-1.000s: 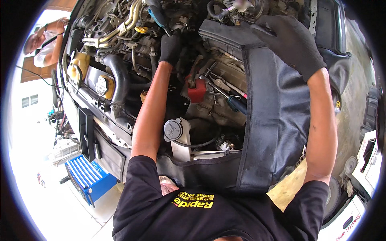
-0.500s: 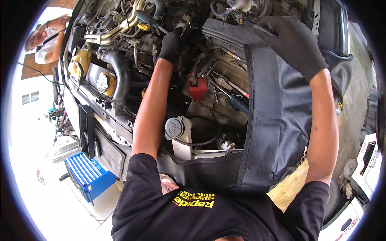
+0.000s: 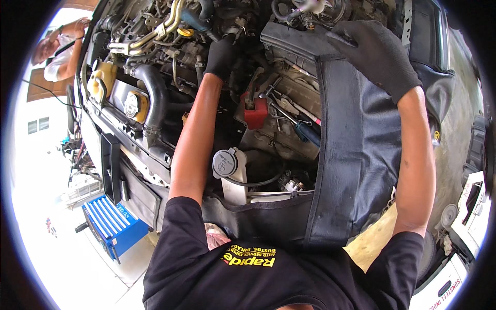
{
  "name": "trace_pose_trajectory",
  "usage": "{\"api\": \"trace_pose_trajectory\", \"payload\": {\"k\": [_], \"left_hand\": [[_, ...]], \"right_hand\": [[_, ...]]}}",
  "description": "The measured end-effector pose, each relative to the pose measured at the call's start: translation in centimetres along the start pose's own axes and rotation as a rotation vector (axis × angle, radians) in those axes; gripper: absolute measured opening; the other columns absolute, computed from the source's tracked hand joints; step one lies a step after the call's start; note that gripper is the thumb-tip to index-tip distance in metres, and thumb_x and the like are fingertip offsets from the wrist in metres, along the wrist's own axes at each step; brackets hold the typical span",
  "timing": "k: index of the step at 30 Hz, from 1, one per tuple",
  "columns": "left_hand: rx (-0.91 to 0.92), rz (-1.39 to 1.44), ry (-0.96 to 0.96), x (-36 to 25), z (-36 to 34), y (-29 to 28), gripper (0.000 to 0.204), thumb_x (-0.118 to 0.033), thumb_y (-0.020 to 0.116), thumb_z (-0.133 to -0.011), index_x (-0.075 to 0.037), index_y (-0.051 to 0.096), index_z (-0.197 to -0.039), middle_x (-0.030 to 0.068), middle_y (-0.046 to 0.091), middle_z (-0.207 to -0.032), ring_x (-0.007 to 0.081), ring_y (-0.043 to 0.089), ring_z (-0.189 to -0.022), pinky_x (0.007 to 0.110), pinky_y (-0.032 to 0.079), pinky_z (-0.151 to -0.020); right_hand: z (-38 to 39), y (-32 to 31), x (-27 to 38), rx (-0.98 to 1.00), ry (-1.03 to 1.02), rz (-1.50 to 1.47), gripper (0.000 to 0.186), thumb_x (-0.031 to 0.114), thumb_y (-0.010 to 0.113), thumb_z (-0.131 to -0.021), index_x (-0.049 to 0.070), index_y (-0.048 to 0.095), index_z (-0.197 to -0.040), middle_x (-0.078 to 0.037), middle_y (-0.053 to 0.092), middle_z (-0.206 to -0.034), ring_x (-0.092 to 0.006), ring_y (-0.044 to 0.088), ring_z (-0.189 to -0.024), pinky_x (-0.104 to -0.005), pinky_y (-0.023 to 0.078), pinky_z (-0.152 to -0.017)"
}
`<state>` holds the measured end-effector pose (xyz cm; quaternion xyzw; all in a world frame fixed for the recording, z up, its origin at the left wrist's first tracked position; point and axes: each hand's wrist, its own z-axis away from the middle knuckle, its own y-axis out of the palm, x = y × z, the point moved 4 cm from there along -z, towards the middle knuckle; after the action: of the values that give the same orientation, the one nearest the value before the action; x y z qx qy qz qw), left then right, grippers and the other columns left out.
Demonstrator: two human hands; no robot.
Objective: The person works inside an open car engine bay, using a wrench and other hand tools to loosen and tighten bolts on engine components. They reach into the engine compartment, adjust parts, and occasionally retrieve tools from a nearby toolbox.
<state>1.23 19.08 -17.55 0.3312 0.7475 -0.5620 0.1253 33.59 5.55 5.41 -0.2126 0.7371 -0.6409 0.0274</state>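
My left hand (image 3: 221, 56), in a black glove, reaches into the engine bay among dark hoses and fittings, its fingertips curled round something I cannot make out. Just beside it a blue-handled tool (image 3: 192, 19) points down toward the fingers, near a yellow loop handle (image 3: 185, 32). My right hand (image 3: 372, 58), also gloved, rests at the edge of the black plastic housing (image 3: 287, 39) and the fender cover (image 3: 345, 155), its fingers loosely bent and apart. Below and between my hands are a red terminal cover (image 3: 256, 116) and several loose hand tools (image 3: 289, 109).
A grey-capped reservoir (image 3: 225, 163) sits nearer me. At the left are a yellow-capped coolant part (image 3: 138, 108), a blue tool cart (image 3: 114, 227) and another person (image 3: 62, 51) leaning by the vehicle. White panels (image 3: 465, 206) stand at the far right.
The blue-handled tool has shifted and changed its tilt beside my left hand. The engine bay sits slightly further right in the picture; my right hand stays in much the same place.
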Motion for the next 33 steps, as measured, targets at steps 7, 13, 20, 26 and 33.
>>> {"api": "trace_pose_trajectory", "payload": {"k": [7, 13, 20, 26, 33], "left_hand": [[-0.031, -0.195, -0.094, -5.8, 1.7, -1.9, 0.035, -0.027, 0.072, -0.077, 0.001, 0.063, -0.095, 0.0235, 0.068, -0.078, 0.0431, 0.067, -0.078, 0.05, 0.052, -0.068], [0.044, -0.216, -0.105, -8.4, 1.3, -2.9, 0.033, -0.024, 0.075, -0.071, 0.002, 0.065, -0.088, 0.0226, 0.068, -0.077, 0.0403, 0.068, -0.079, 0.05, 0.053, -0.069], [-0.026, -0.158, -0.201, -6.7, 0.8, -1.7, 0.033, -0.028, 0.074, -0.073, -0.001, 0.071, -0.091, 0.0233, 0.069, -0.082, 0.0419, 0.068, -0.08, 0.05, 0.053, -0.07], [0.011, -0.114, -0.28, -8.2, 1.2, -3.3, 0.034, -0.028, 0.071, -0.076, 0.001, 0.07, -0.093, 0.0238, 0.069, -0.08, 0.0431, 0.067, -0.081, 0.049, 0.053, -0.07], [-0.014, 0.3, -0.341, 3.1, 0.4, 0.2, 0.03, -0.027, 0.065, -0.081, 0.0, 0.07, -0.093, 0.027, 0.067, -0.081, 0.0434, 0.067, -0.084, 0.048, 0.051, -0.069]], "right_hand": [[0.0, 0.3, -0.1, 0.028, 0.038, 0.051, 0.04, 0.04, 0.059, -0.092, 0.005, 0.069, -0.109, -0.019, 0.069, -0.096, -0.036, 0.067, -0.091, -0.0449, 0.05, -0.084], [0.0, -0.1, -0.4, 0.06, 0.002, 0.012, 0.039, 0.039, 0.059, -0.093, 0.005, 0.069, -0.108, -0.019, 0.069, -0.096, -0.0361, 0.066, -0.091, -0.0444, 0.05, -0.085], [0.3, 0.4, -0.9, -0.015, -0.013, 0.04, 0.038, 0.038, 0.06, -0.092, 0.005, 0.07, -0.107, -0.019, 0.069, -0.097, -0.0356, 0.066, -0.092, -0.044, 0.05, -0.085], [0.3, -0.1, -0.1, 0.023, 0.008, 0.036, 0.038, 0.038, 0.06, -0.092, 0.005, 0.07, -0.108, -0.018, 0.069, -0.097, -0.035, 0.067, -0.093, -0.0438, 0.05, -0.085], [-0.7, 1.8, 1.3, -0.009, -0.031, -0.303, 0.033, 0.033, 0.06, -0.093, 0.005, 0.07, -0.108, -0.018, 0.07, -0.098, -0.0333, 0.068, -0.093, -0.0428, 0.051, -0.084]]}}
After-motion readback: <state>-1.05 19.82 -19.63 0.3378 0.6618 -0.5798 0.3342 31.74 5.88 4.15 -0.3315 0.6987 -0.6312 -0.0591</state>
